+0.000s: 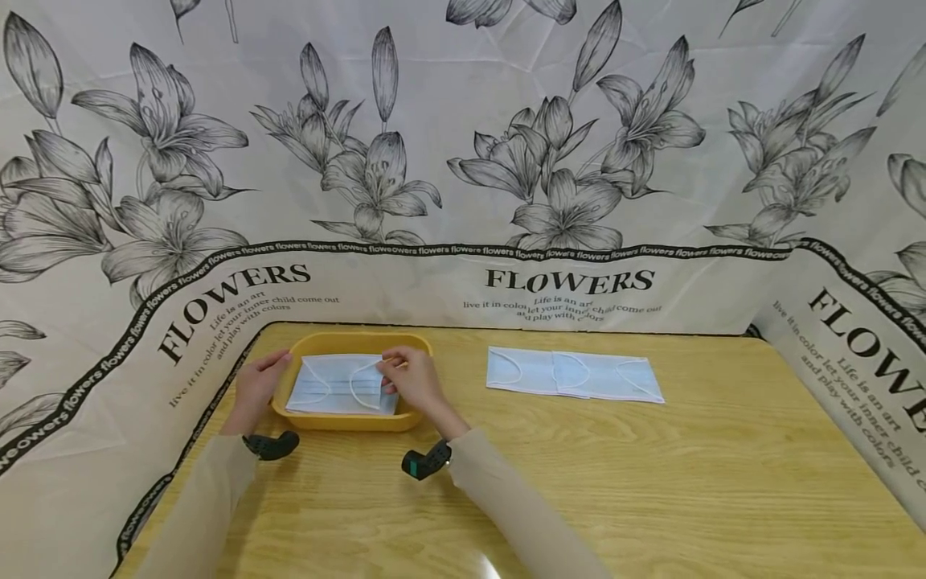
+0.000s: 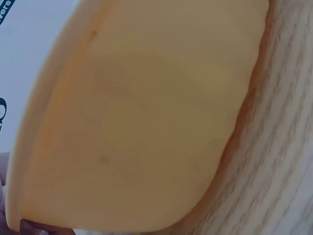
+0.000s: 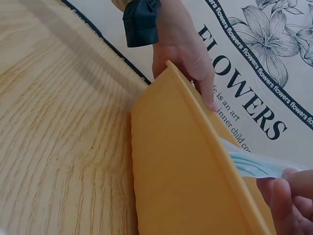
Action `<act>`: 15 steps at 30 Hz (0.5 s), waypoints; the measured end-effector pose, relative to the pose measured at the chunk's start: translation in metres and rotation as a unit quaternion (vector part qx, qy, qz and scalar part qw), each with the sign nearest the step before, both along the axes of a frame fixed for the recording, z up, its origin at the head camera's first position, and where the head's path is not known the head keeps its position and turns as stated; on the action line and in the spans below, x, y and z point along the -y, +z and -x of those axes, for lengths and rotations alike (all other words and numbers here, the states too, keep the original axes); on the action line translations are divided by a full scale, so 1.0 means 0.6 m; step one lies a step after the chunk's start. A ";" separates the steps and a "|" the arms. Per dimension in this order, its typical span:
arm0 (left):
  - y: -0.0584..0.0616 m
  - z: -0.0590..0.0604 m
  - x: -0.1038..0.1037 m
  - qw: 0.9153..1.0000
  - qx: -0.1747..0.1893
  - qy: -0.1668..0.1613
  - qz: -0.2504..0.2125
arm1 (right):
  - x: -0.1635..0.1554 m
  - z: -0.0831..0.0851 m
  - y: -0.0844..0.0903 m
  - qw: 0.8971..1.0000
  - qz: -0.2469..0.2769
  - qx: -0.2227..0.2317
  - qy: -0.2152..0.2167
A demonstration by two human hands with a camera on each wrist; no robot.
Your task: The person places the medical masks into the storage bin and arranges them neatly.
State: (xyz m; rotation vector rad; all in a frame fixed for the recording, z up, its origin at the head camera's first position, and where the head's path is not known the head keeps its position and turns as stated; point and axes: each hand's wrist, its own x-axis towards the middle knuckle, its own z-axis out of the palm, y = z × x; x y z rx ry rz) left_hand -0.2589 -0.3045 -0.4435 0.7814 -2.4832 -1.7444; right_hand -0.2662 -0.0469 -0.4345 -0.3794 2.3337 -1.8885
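Two hands are working at the yellow tray point(image 1: 347, 421) near the table's point(image 1: 651, 498) left edge, and I'm watching closely. The left hand point(image 1: 255, 388) is holding the tray's left rim, its fingers curling over the edge, and in the right wrist view I'm seeing the fingertips point(image 3: 208, 95) hooking over that rim. The right hand point(image 1: 414, 378) is pinching the right end of the light-blue face mask point(image 1: 340, 384), which is lying flat inside the tray with its ear loops showing on top. Well apart to the right, more masks point(image 1: 575, 374) are lying overlapped in a row on the bare wood.

As I'm judging it, doing this well is meaning keeping the left hand steadying the tray so it isn't sliding, and keeping the pinch on the mask's short edge, not on the loops, so it's lying square and flat. The risk I'm seeing is a loop snagging a finger and dragging the mask askew
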 end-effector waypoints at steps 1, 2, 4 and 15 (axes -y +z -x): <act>0.000 0.000 0.000 1.000 0.000 0.001 0.000 | 0.000 0.000 0.000 1.000 -0.001 0.000 -0.001; 0.000 0.000 -0.001 1.000 0.001 0.003 0.001 | -0.001 -0.001 0.000 1.000 -0.001 -0.001 0.000; 0.000 0.000 -0.003 1.000 0.002 0.007 0.004 | -0.001 -0.001 -0.002 1.000 0.001 -0.002 0.001; 0.000 0.002 -0.009 0.999 -0.009 0.030 0.015 | 0.003 -0.003 -0.008 0.999 -0.018 -0.029 -0.020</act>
